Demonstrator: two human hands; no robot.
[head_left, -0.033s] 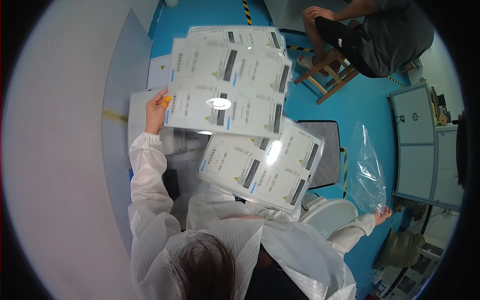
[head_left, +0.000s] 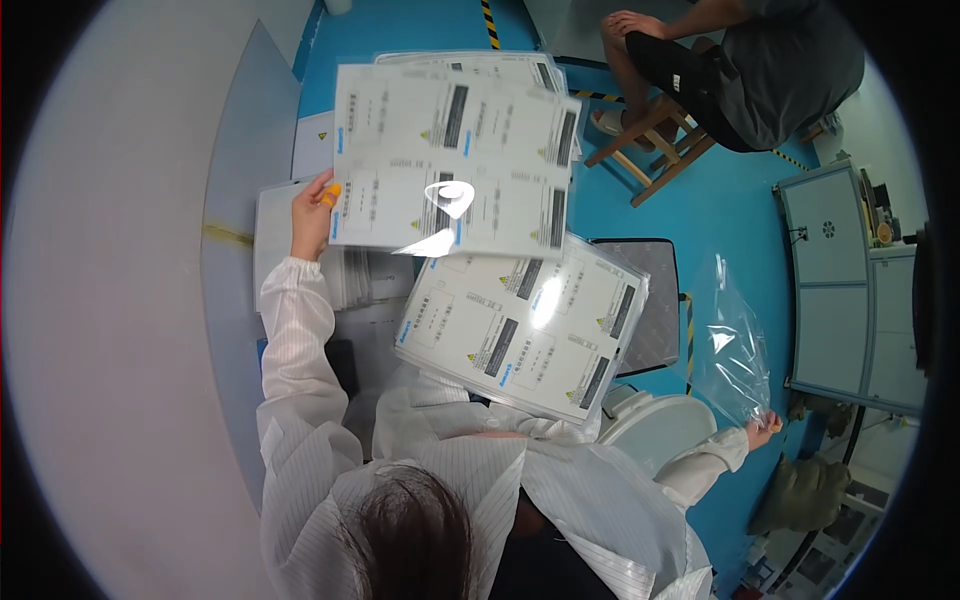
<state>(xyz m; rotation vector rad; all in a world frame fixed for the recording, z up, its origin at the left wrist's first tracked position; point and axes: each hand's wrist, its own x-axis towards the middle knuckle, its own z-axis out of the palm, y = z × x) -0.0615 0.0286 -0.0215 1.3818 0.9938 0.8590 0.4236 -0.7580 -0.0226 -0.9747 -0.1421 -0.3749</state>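
This looks like a workshop, or a small room in a factory. The floor is bright blue, with black and yellow stripy tape stuck on it. There are piles of printed sheets that look alike. The person wears a thin white work coat. Big grey cabinets stand near the right side.

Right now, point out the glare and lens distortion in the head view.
In the head view, white glare washes out parts of the printed sheet in the left hand; same view, a bright streak on the lower stack, glints on the clear bag; also there, fisheye curves the grey panel, and the corners go black.
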